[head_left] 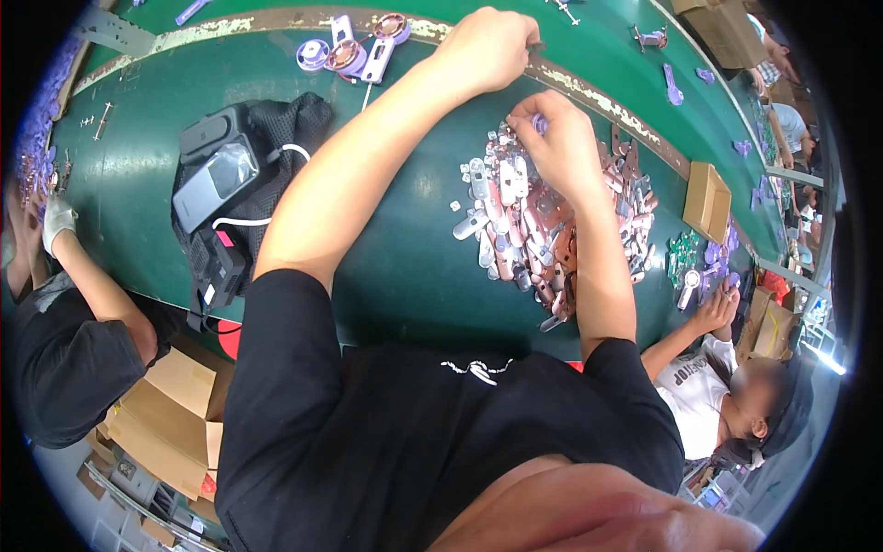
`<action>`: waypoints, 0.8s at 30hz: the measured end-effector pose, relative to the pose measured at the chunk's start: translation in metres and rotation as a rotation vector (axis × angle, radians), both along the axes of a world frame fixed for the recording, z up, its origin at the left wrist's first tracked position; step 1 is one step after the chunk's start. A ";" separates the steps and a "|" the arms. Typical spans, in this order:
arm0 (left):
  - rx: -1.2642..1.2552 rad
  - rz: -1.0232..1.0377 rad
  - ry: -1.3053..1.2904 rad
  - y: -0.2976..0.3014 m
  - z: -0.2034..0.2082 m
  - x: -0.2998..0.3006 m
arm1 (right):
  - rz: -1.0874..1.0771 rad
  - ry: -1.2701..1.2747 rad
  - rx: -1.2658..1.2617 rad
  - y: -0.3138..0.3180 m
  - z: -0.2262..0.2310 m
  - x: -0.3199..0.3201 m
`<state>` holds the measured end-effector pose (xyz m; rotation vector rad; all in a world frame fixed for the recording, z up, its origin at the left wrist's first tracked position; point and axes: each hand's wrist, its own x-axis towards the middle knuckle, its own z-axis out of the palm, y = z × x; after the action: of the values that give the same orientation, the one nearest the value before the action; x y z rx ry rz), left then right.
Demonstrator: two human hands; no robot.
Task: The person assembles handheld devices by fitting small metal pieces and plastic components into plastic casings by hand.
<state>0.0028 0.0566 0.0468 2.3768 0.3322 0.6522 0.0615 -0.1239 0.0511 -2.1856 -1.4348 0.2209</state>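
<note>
My left hand [485, 53] reaches over the far metal edge of the green table [405, 267]. Its fingers are pinched together at the tips, and what they hold, if anything, is too small to make out. Nearer to me and to the right, my right hand [561, 147] is closed around a small round purple plastic part [539, 122]. Below that hand spreads a heap of pinkish and silver elongated casing pieces [524, 221]. Left of my left hand lies a cluster of purple and white fan-like parts with copper-coloured rings [347, 57].
A black mesh bag with a grey device [216, 184] and a white cable lies at left. An open cardboard box [707, 202] stands right, near green circuit boards [682, 258]. Co-workers sit on both sides, one with a gloved hand [59, 219]. Purple parts [674, 85] lie beyond the edge.
</note>
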 end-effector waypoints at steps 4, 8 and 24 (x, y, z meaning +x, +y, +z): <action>0.078 -0.063 -0.054 -0.002 -0.010 0.004 | -0.039 0.062 0.040 0.000 -0.002 0.003; -0.190 -0.127 -0.156 -0.020 -0.005 0.004 | -0.271 0.266 0.196 -0.014 0.005 0.025; -1.445 -0.270 0.060 -0.044 -0.011 0.009 | 0.046 -0.420 0.406 -0.028 0.019 0.051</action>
<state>0.0121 0.0122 0.0358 1.0099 0.3242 0.0765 0.1125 -0.1523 0.0700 -1.9286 -1.5799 -0.5023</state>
